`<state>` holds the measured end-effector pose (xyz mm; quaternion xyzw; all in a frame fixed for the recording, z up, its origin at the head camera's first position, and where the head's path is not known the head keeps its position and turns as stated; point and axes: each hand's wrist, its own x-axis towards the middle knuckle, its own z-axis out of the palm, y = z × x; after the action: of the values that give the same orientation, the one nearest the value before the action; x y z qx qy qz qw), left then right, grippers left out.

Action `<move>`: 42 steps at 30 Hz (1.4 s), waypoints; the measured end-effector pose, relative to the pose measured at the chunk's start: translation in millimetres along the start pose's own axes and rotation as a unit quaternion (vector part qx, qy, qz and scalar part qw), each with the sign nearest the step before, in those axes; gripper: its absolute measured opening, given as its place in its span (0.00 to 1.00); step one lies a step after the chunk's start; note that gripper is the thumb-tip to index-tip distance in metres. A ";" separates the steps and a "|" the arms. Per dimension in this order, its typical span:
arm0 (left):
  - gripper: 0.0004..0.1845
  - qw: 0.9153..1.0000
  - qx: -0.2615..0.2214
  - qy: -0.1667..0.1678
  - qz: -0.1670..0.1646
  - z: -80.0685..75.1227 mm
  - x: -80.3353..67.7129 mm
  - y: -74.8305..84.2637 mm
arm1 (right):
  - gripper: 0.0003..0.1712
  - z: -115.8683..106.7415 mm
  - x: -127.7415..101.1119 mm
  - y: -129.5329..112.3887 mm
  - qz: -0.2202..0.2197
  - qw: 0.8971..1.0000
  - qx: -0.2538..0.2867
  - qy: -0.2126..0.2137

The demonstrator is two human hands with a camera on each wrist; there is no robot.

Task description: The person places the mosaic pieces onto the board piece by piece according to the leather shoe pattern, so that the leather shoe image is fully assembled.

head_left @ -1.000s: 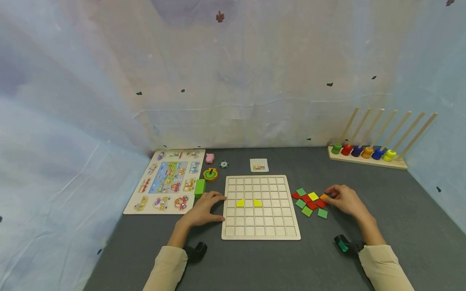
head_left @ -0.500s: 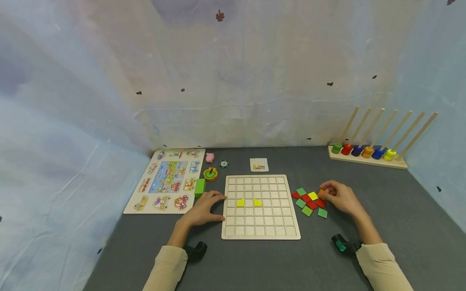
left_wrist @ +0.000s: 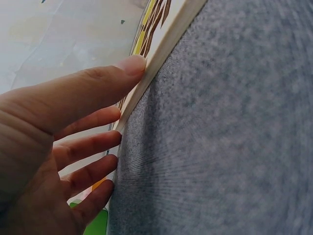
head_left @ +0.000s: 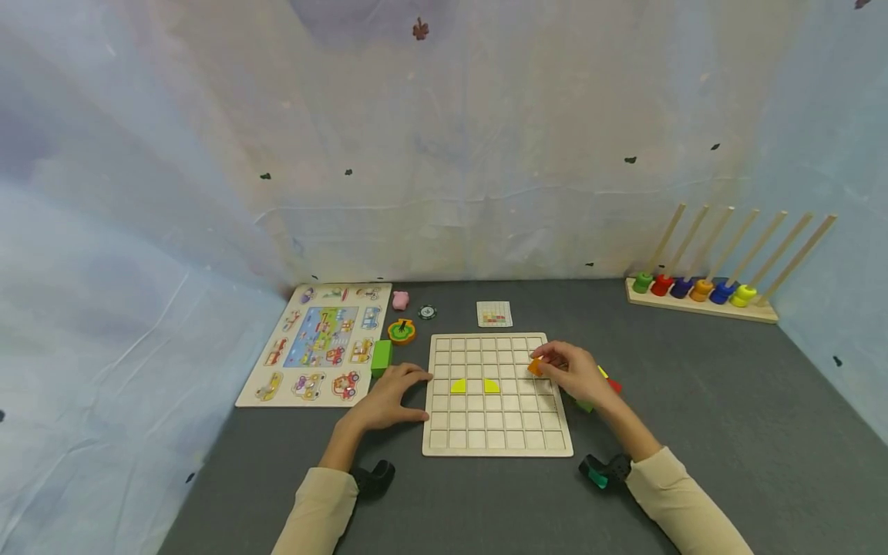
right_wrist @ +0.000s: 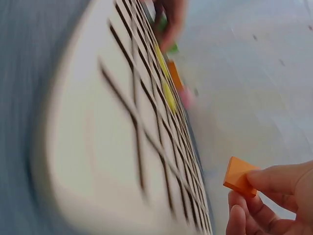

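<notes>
A pale wooden grid board point(head_left: 498, 422) lies flat at the middle of the table, with two yellow quarter-round tiles point(head_left: 458, 386) in its cells. At the board's left edge, my left hand point(head_left: 388, 397) rests with thumb and fingertips touching the rim, fingers fairly straight. Over the right side of the board, my right hand point(head_left: 572, 371) pinches an orange square tile point(right_wrist: 239, 175) between thumb and fingers. That tile is held above the board, apart from it. Red, yellow and green tiles point(head_left: 586, 405) lie right of the board, mostly hidden behind my right hand and forearm.
Behind the board lies a small pattern card point(head_left: 494, 314). To the left are a picture puzzle board point(head_left: 260, 389), a green block point(head_left: 381, 358), a tree-shaped piece point(head_left: 401, 332), a pink pig figure point(head_left: 400, 301) and a round chip point(head_left: 427, 312). A pegged ring stand point(head_left: 701, 304) is back right.
My right hand has lifted the orange tile from the loose tiles and carried it left over the board's right side. My left hand has stayed in place.
</notes>
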<state>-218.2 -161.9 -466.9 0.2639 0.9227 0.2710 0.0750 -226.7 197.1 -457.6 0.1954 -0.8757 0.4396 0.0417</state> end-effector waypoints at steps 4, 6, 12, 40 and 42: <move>0.34 1.000 -0.002 0.003 0.005 0.0 0.2 0.2 | 0.11 28.0 7.2 -14.9 -0.034 0.999 0.027 -0.022; 0.34 1.000 -0.003 0.005 0.010 0.0 0.3 -0.1 | 0.11 41.1 10.4 -21.0 -0.054 0.998 0.032 -0.031; 0.34 1.000 0.001 0.008 0.015 1.5 1.6 -2.3 | 0.09 70.0 16.7 -38.9 -0.085 0.994 0.030 -0.054; 0.33 1.000 -0.003 0.013 0.027 1.1 -0.1 -1.9 | 0.05 108.4 17.4 -52.1 -0.127 0.991 -0.023 -0.040; 0.33 1.000 -0.002 0.013 0.026 1.5 0.0 -2.0 | 0.05 109.0 16.9 -51.4 -0.134 0.990 -0.035 -0.034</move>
<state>-218.6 -162.6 -469.3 0.2840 0.9160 0.2778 0.0568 -212.0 78.7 -481.2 0.3243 -0.8573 0.3923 0.0771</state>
